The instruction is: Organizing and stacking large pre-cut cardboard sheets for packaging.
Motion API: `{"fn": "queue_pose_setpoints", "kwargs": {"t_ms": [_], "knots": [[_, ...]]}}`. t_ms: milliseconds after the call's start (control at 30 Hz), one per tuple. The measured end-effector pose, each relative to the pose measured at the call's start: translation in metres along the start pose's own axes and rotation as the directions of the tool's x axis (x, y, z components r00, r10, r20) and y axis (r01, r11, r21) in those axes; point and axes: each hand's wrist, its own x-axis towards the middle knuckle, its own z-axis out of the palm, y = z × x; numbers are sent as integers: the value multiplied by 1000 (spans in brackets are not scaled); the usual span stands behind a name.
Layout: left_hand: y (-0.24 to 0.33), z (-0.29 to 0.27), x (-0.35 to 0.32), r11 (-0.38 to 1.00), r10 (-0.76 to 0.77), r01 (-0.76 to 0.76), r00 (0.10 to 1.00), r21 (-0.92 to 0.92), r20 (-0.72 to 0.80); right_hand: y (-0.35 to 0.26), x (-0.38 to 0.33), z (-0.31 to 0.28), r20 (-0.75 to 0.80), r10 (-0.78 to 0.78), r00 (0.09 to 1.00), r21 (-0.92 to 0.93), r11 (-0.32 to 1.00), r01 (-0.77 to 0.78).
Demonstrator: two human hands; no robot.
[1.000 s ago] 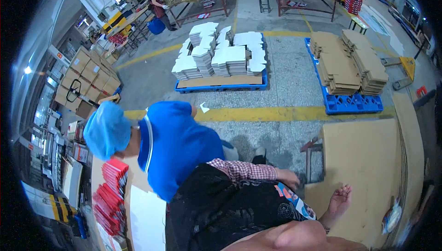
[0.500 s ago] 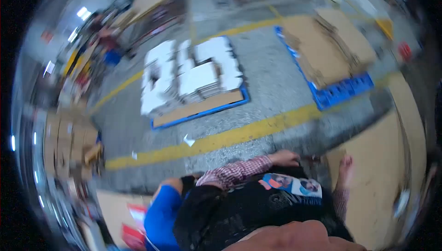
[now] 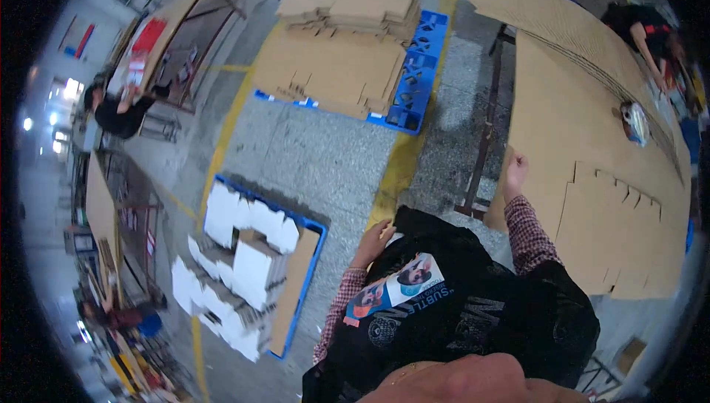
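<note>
My left hand (image 3: 373, 244) hangs beside the front of my black shirt, its fingers loosely bent and apart, with nothing seen in it. My right hand (image 3: 517, 172) is curled into a loose fist at the near left edge of a table topped with cardboard (image 3: 555, 122); I see nothing in it and cannot tell whether it touches the board. On that table a flat cut cardboard blank (image 3: 606, 233) with slots lies to the right of my right forearm. Farther back are stacked brown sheets (image 3: 569, 26) and a small shiny roll-like item (image 3: 634, 123).
A blue pallet (image 3: 421, 70) bears stacked brown box blanks (image 3: 325, 70) ahead. White folded cartons (image 3: 259, 270) lie on another pallet at lower left. Yellow lines mark the floor. People work at a table (image 3: 166, 26) at far left, a bench at left and the right edge.
My view has swung to the right. The white cartons have shifted to the lower left, and the cardboard-topped table shows more fully. My right hand is now raised farther forward by its edge.
</note>
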Motion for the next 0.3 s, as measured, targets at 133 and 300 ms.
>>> {"fn": "queue_pose_setpoints", "kwargs": {"t_ms": [133, 300], "knots": [[12, -30, 11, 983, -20, 4, 996, 181, 90, 6, -23, -33, -92, -560, 823, -640, 667, 382], [13, -48, 39, 904, 67, -176, 958, 391, 278, 56, -63, -80, -122, -476, 871, -768, 602, 221]]}}
